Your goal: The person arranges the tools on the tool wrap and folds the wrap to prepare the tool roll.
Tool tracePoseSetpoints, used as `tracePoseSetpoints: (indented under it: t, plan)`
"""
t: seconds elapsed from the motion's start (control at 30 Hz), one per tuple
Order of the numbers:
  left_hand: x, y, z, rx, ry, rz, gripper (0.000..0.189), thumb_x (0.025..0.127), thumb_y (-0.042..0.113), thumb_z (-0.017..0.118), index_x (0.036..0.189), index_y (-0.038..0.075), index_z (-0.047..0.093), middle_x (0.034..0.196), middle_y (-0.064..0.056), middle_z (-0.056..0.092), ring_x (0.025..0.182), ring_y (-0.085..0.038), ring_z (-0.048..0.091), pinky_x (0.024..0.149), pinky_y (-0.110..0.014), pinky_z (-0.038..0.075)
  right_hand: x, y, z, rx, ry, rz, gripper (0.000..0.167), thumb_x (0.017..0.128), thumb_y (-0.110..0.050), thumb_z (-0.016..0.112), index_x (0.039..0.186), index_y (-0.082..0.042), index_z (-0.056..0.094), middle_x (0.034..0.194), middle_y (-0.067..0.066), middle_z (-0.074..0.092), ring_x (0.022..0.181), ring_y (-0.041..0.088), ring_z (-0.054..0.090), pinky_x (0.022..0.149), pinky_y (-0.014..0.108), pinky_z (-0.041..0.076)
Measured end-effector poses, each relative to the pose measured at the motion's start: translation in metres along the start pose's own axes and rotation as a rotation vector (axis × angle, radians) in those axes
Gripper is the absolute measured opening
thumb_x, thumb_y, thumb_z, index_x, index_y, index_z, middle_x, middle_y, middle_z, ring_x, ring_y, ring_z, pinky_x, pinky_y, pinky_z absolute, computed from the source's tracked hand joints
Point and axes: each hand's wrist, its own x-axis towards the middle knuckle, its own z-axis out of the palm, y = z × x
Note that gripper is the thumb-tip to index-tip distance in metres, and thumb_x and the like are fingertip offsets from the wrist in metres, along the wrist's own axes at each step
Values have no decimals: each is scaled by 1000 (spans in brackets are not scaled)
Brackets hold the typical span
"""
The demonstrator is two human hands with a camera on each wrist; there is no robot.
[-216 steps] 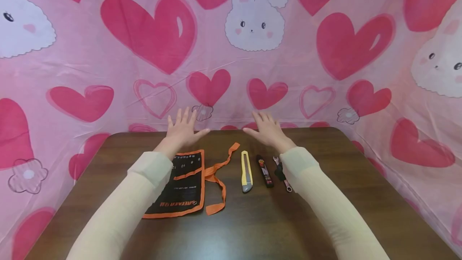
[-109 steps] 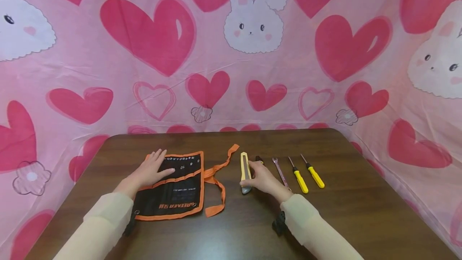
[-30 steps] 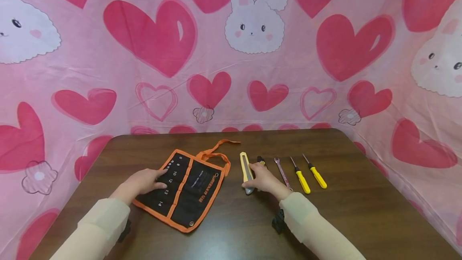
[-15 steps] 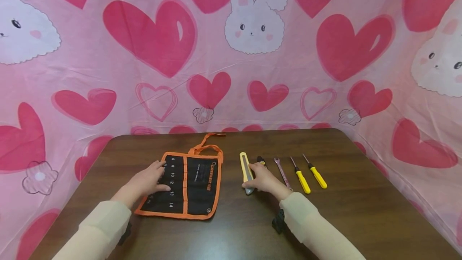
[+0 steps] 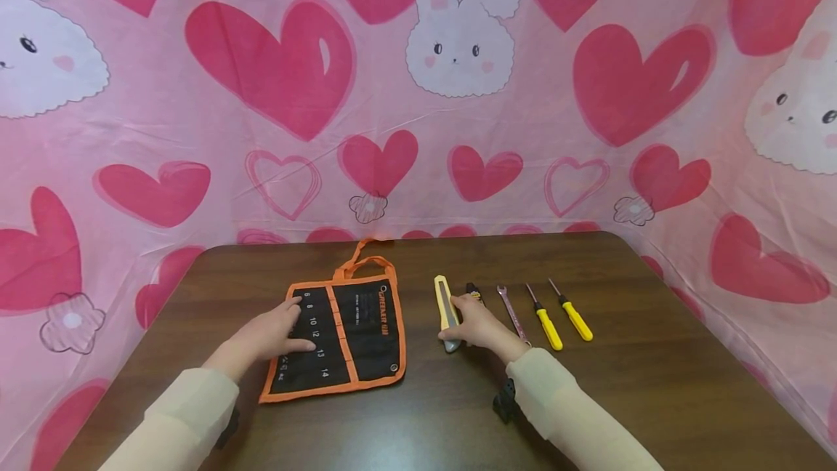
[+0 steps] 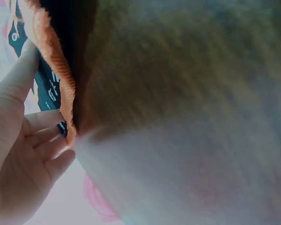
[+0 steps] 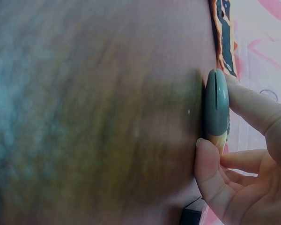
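My left hand [image 5: 264, 333] rests on the left part of a black, orange-trimmed tool pouch [image 5: 369, 325], its fingers and thumb spread over the numbered side. In the left wrist view the left fingers [image 6: 42, 124] lie along the pouch's orange edge [image 6: 61, 77]. My right hand [image 5: 480, 325] grips a yellow utility knife [image 5: 445, 300] at its sides, the knife lying on the table. The right wrist view shows the knife's grey end cap [image 7: 217, 105] between the thumb and fingers. Close by the right fingers, a black-handled tool [image 5: 474, 291] is mostly hidden by the hand.
Right of the right hand lie a combination wrench [image 5: 511, 311] and two yellow-handled screwdrivers [image 5: 546, 325], [image 5: 575, 318] on the brown table [image 5: 418, 413]. The pouch's orange tie straps [image 5: 356, 260] reach toward the table's far edge. A pink heart-patterned cloth [image 5: 366, 107] hangs behind.
Both hands came down from mid-air, uncovering the screwdrivers. The left hand has turned the pouch about a quarter turn, swinging its straps to the far side. The right hand has taken the knife.
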Motion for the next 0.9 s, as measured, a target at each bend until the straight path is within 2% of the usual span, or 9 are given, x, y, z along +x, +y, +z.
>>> tracePoseSetpoints:
  t: [0.23, 0.57, 0.9]
  plan:
    - [-3, 0, 3, -41, -32, 7, 89, 76, 53, 66, 137, -4, 37, 141, -30, 29, 124, -46, 33, 95, -59, 32, 0, 0, 1, -7, 7, 3, 82, 73, -20, 80, 137, 6, 36, 126, 20, 42, 73, 20, 52, 47, 31, 49]
    - [-6, -1, 5, -64, -38, 8, 87, 78, 52, 65, 140, -1, 34, 142, -28, 27, 126, -46, 29, 95, -61, 30, 0, 0, 2, -6, 12, 3, 82, 73, -20, 80, 137, 6, 37, 125, 20, 43, 75, 20, 52, 47, 30, 50]
    - [-6, -1, 4, -40, -47, 17, 85, 79, 52, 63, 140, 0, 36, 144, -26, 26, 128, -45, 27, 96, -59, 29, -1, -3, 1, -15, 12, 7, 81, 73, -19, 79, 137, 6, 37, 123, 19, 44, 73, 20, 52, 46, 30, 49]
